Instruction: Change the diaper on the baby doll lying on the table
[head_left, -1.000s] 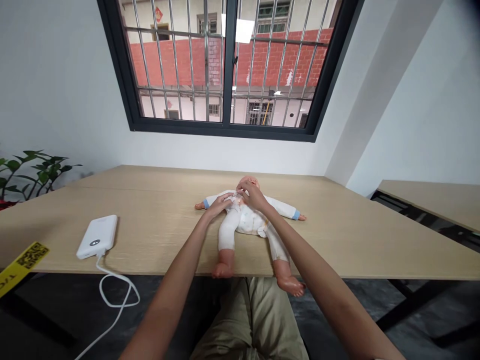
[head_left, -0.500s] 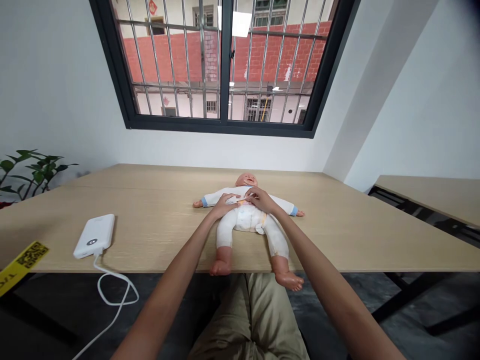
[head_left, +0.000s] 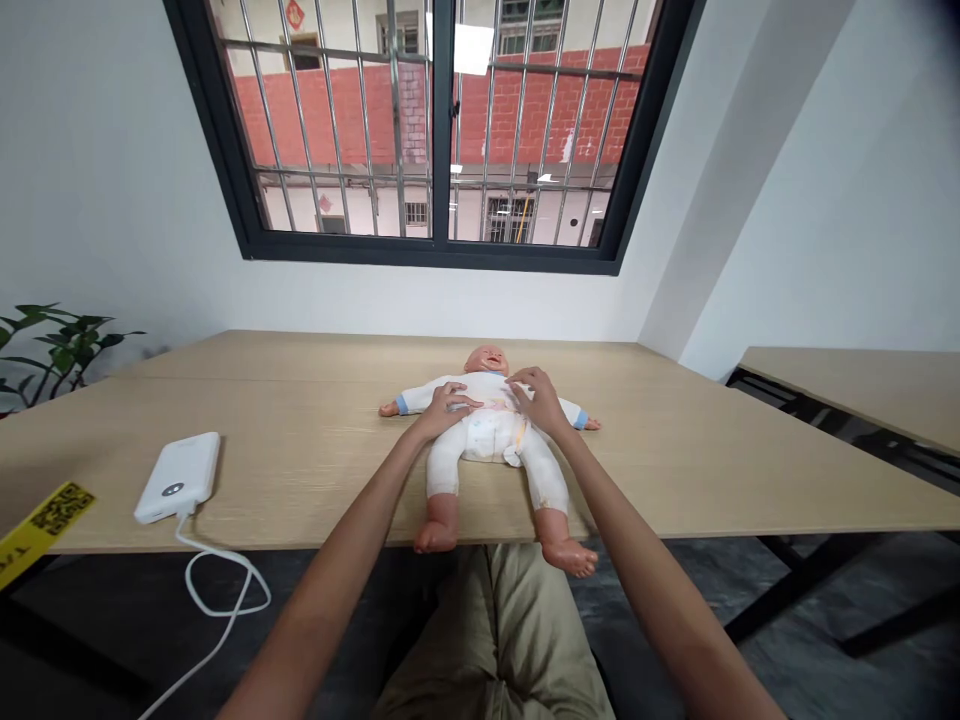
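Across the table's point(head_left: 300, 450) middle lies the doll point(head_left: 491, 430); my left hand point(head_left: 444, 411) and right hand point(head_left: 541, 402) rest on its torso, fingers loosely spread, grip unclear. At lower left sits a white power bank point(head_left: 178, 478), well apart, blocking neither arm.

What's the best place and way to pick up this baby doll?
Probably by the torso, just below the arms, left hand and right hand coming in from either side. The baby doll lies on its back with both arms spread, leaving its flanks open. The legs look like a poorer grip, splayed toward the table edge.
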